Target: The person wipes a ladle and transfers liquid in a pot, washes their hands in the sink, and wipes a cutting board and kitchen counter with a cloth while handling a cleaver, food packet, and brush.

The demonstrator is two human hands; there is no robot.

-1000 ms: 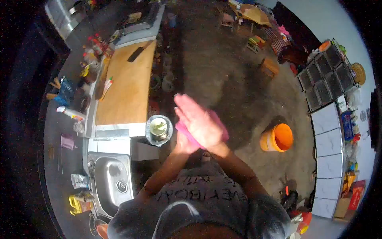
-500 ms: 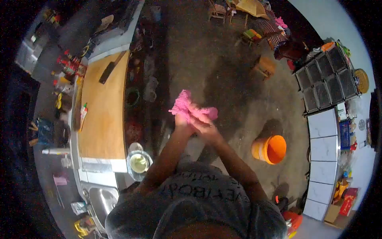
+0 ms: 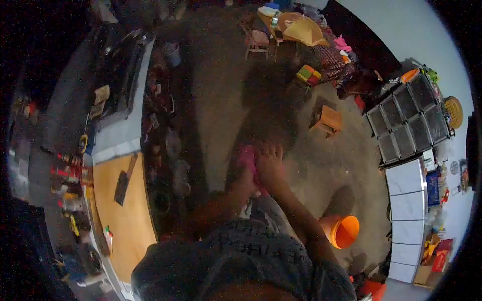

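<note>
A bunched pink cloth [image 3: 246, 156] is in front of my body, dim and slightly blurred in the shadow. My left hand [image 3: 244, 180] is closed around it, and the cloth rises above the fingers. Right beside it, my right hand [image 3: 269, 164] lies against the cloth's edge with its fingers stretched out forward. A strip of pink shows between the two hands, and how much cloth lies under the right palm is hidden.
At left, a cleaver [image 3: 121, 186] lies on a wooden board [image 3: 135, 226] on the counter. An orange bucket [image 3: 345, 232] stands on the floor at right, with a wooden stool [image 3: 329, 119] farther off. Tiled cabinets [image 3: 404, 203] and a dark rack [image 3: 409, 113] line the right wall.
My hands and the cloth have come lower and closer to my body. The right hand's fingers have gone from wrapped around the cloth to extended. The view has shifted, bringing more of the far room in.
</note>
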